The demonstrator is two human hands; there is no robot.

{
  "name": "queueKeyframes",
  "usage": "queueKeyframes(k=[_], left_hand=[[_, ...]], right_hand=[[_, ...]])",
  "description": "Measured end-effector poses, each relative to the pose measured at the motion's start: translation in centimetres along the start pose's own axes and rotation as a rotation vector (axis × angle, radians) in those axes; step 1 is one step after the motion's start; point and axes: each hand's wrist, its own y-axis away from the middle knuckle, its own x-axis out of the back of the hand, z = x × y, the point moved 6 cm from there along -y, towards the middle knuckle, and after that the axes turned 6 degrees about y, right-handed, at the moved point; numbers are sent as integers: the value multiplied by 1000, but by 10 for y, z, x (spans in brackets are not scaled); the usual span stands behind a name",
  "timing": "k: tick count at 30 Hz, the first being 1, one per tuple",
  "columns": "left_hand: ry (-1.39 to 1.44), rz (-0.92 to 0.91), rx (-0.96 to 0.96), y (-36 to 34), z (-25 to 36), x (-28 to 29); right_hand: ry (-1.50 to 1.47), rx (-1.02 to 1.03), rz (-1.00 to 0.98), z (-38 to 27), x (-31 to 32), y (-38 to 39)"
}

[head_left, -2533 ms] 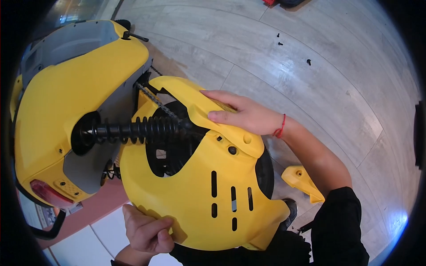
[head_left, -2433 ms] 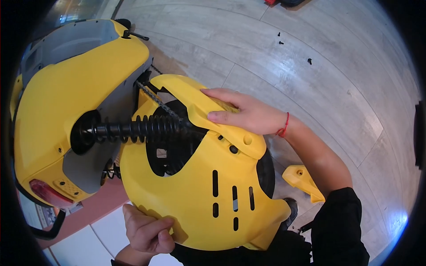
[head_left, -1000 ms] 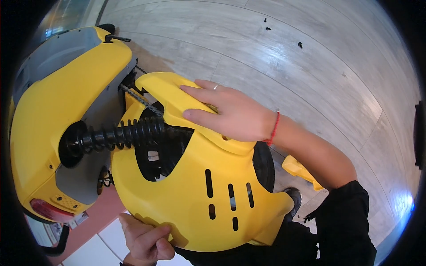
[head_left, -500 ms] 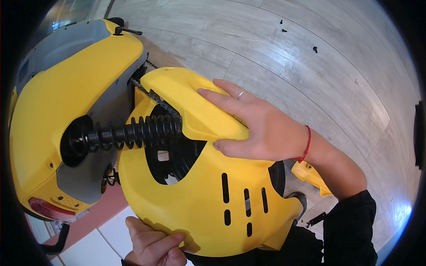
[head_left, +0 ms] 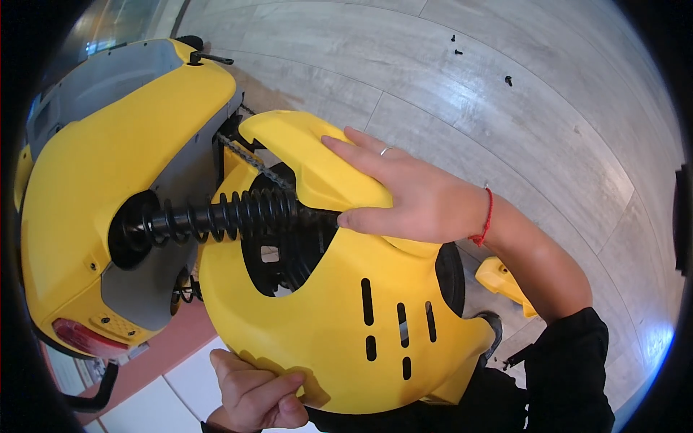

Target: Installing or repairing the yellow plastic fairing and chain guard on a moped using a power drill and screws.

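Right hand [head_left: 426, 202] part-open, spread over the narrow yellow cover [head_left: 310, 155], grasping it from above: thumb on near side by the fender opening, fingers laid across the top. Cover sits at the upper part of the slotted yellow fender [head_left: 310, 325], just right of the black coil-spring shock absorber [head_left: 216, 220]. Left hand [head_left: 256, 393] at fender's lower edge, fingers curled, fingertips against the rim; can't tell if it's pinching or just resting. Fender stands right of the yellow-and-gray body shell [head_left: 108, 166], black tire [head_left: 451, 278] showing at its right side. Small yellow bracket [head_left: 502, 281] on floor, beyond right forearm. Three black screws [head_left: 508, 81] on floor, well apart from both hands.
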Motion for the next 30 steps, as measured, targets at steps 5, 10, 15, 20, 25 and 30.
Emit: queueKeyframes(k=[5, 10, 15, 20, 25, 30], left_hand=[[51, 13, -37, 1, -3, 1], [22, -51, -10, 4, -4, 3], [52, -109, -33, 7, -7, 0], [69, -36, -41, 4, -4, 4], [94, 56, -121, 1, -6, 1], [127, 217, -193, 1, -2, 2]], right_hand=[[6, 56, -58, -12, 7, 6], [-105, 69, -83, -8, 5, 8], [-86, 10, -13, -4, 6, -5], [-165, 42, -43, 0, 6, -13], [-602, -183, -100, 1, 8, -16], [-669, -220, -91, -3, 10, -18]])
